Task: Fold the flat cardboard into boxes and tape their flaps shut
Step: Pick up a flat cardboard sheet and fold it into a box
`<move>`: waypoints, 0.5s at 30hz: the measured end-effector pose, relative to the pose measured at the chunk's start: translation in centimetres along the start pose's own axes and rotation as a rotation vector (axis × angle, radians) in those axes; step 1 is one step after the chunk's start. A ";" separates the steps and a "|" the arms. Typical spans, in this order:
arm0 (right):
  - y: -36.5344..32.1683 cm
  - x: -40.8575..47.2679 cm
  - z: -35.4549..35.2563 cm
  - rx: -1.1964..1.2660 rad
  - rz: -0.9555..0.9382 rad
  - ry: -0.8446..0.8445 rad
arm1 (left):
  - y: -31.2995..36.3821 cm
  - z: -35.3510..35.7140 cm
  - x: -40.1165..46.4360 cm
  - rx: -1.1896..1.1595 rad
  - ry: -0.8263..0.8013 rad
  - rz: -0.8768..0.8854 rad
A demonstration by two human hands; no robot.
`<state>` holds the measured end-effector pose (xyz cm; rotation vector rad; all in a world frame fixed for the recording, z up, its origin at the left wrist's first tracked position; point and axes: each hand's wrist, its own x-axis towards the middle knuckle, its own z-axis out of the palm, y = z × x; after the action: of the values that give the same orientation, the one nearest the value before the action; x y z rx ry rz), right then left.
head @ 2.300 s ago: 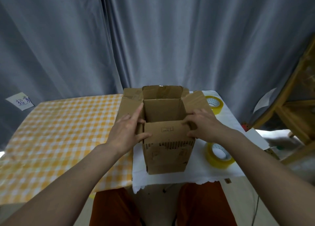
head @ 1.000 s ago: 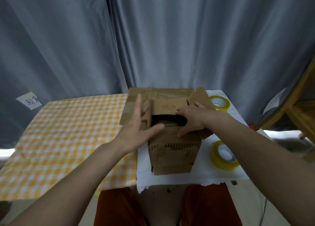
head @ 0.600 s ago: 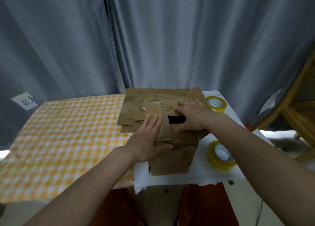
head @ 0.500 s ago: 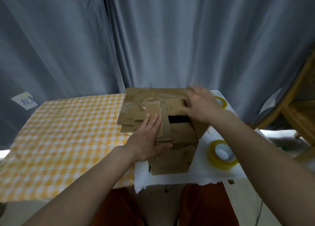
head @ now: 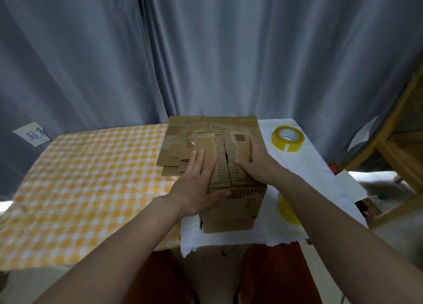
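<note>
Worn brown cardboard box, torn corrugated top flaps folded shut, both hands flat, pressing them down

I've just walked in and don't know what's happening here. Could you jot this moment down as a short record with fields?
activity: closing a cardboard box
left hand: flat on the left top flap
right hand: flat on the right top flap
flaps: folded down, narrow gap between them, no tape visible
tape rolls: one yellow roll behind right, another beside the box, partly hidden
spare cardboard: flat stack behind the box
</note>
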<state>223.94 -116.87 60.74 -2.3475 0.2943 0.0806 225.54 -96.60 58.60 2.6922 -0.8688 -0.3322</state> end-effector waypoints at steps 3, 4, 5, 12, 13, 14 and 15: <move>0.3 0.1 0.6 -0.039 0.052 0.010 | 0.1 0.2 -0.1 -0.030 -0.011 -0.022; 0.4 0.2 0.6 -0.049 0.068 0.020 | 0.2 0.1 -0.1 -0.039 -0.013 -0.025; 0.6 0.2 0.7 -0.049 0.079 0.031 | 0.4 -0.1 0.0 -0.046 -0.010 -0.028; 0.9 -2.1 2.4 -0.149 -0.012 0.320 | -0.4 -4.0 5.9 0.039 0.006 -0.047; 0.9 -2.5 2.5 -0.176 -0.020 0.357 | -0.4 -4.3 6.9 0.037 -0.035 -0.058; 1.0 -2.9 2.5 -0.177 -0.029 0.362 | -0.3 -4.5 7.7 0.028 -0.074 -0.067; 1.2 -3.3 2.4 -0.152 -0.029 0.315 | -0.2 -4.7 8.4 0.018 -0.106 -0.072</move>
<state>220.58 -115.36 58.70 -2.5128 0.4201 -0.2936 233.72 -100.56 61.83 2.7483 -0.8087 -0.4901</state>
